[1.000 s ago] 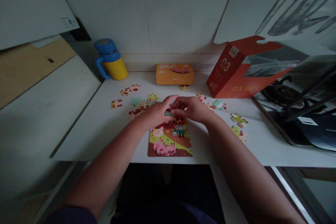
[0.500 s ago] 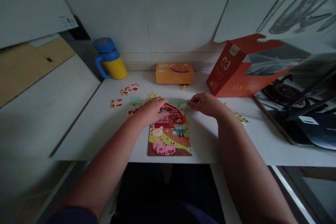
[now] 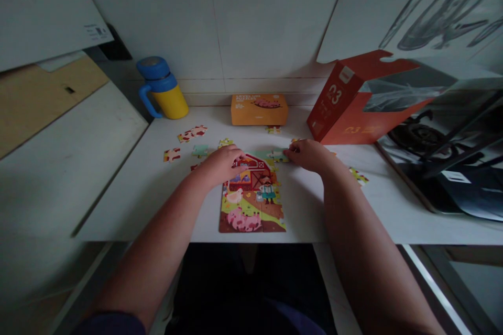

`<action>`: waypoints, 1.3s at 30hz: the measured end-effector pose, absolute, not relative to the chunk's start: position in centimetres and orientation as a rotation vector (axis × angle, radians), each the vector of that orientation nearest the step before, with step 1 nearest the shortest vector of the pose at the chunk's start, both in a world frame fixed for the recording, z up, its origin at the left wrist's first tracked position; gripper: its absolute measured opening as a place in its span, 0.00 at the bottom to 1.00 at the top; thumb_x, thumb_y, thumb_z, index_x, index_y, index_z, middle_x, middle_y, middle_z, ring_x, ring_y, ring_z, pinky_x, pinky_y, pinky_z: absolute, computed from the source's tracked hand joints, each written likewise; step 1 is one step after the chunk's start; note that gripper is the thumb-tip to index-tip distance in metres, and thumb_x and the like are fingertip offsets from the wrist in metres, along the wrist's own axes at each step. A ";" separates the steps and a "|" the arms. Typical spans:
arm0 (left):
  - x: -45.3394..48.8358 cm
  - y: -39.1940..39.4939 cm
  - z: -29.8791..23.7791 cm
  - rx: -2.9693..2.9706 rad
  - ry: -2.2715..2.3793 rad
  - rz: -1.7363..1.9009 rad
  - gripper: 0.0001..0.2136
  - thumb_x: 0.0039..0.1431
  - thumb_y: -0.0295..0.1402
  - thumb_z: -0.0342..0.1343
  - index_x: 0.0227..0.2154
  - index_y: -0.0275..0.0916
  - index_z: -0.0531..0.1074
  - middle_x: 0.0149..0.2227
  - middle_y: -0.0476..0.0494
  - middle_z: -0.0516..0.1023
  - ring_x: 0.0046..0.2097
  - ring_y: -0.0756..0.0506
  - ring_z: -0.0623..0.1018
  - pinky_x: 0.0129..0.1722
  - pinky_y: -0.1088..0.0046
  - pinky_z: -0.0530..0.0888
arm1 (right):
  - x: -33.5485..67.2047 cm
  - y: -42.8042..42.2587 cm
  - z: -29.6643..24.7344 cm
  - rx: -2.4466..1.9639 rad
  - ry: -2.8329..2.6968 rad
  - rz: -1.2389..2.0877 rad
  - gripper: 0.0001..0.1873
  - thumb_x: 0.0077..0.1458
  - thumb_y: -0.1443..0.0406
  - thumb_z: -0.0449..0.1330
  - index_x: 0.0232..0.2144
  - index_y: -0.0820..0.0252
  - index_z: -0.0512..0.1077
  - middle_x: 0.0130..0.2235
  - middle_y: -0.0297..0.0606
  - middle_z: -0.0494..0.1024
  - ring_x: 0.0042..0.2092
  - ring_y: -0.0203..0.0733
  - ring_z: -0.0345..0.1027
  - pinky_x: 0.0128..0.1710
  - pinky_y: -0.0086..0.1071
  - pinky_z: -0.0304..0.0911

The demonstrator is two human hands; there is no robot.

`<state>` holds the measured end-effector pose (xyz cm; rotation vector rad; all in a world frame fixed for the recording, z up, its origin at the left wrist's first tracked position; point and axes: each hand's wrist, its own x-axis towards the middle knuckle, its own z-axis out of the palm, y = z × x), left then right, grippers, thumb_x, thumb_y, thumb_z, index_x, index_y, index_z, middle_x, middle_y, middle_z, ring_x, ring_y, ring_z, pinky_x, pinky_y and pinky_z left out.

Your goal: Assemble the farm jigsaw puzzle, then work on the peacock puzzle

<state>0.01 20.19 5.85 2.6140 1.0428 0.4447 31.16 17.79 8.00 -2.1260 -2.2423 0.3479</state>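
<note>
A partly joined farm jigsaw puzzle (image 3: 251, 204) lies flat at the table's front, showing a red barn, a farmer, a chicken and a pig. My left hand (image 3: 223, 164) rests over its upper left part, fingers apart on the barn roof. At the upper right, my right hand (image 3: 308, 154) has its fingers closed at the right edge of a pale green puzzle piece (image 3: 280, 155). The fingertips partly hide that edge. Whether this piece is joined to the barn section, I cannot tell.
Loose pieces lie around, including a spotted pair (image 3: 192, 133), a red-and-white piece (image 3: 172, 155) and a green one (image 3: 359, 176). Behind stand a blue-and-yellow flask (image 3: 167, 91), an orange puzzle box (image 3: 259, 111) and a large red box (image 3: 346, 107). A gas stove (image 3: 432, 167) is at right.
My right hand and the pale green piece have shifted slightly right, showing more of the piece. My left hand has slid slightly left, its thumb drawn in. The view has shifted a little.
</note>
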 end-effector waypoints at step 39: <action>-12.1 24.1 8.0 2.310 1.781 0.006 0.32 0.49 0.38 0.61 0.60 0.40 0.76 0.63 0.38 0.75 0.64 0.35 0.74 0.66 0.65 0.70 | 27.0 17.2 8.2 -2.284 -2.201 0.116 0.33 0.70 0.43 0.53 0.46 0.64 0.84 0.46 0.61 0.85 0.46 0.59 0.80 0.44 0.42 0.68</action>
